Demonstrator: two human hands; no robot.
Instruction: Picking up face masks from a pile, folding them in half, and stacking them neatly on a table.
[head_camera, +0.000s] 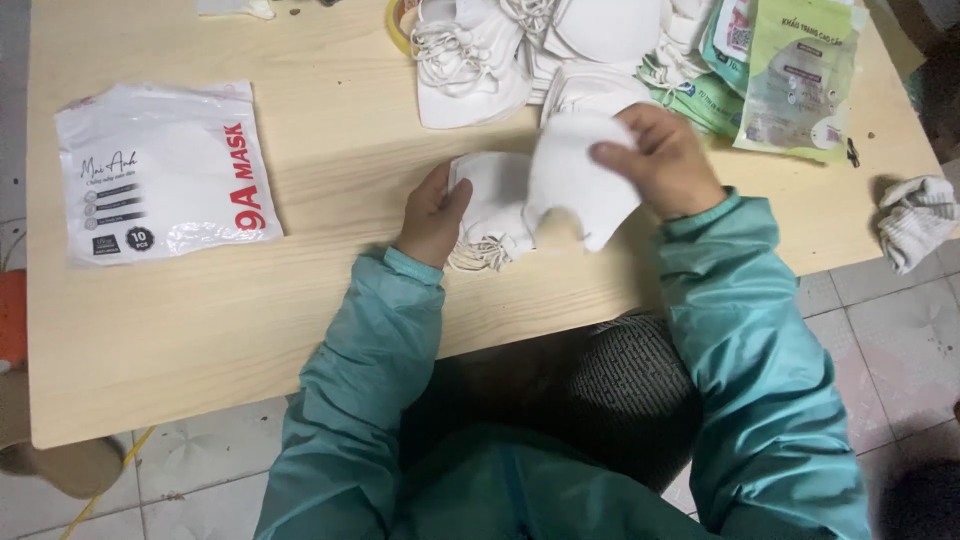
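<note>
Holding a small stack of white masks (490, 205) against the desk (330, 300), the left hand (432, 215) has its grip closed around the stack's left edge, ear loops spilling out just below it. The right hand (665, 160) pinches one white mask (580, 185) between thumb and fingers, lifted and tilted just right of the stack and overlapping it. The step in hand looks like adding this mask to the stack; the next move would call for lining up its fold with those beneath and keeping the loops from tangling. Beyond the right grip lies a loose pile of masks (500, 50) and some green packets (790, 75); well left of the left grip sits a white pouch (165, 170). Off to the right, at the desk's edge, lies a grey cloth (915, 220). The pale wooden desk stands on a tiled floor (880, 330).
</note>
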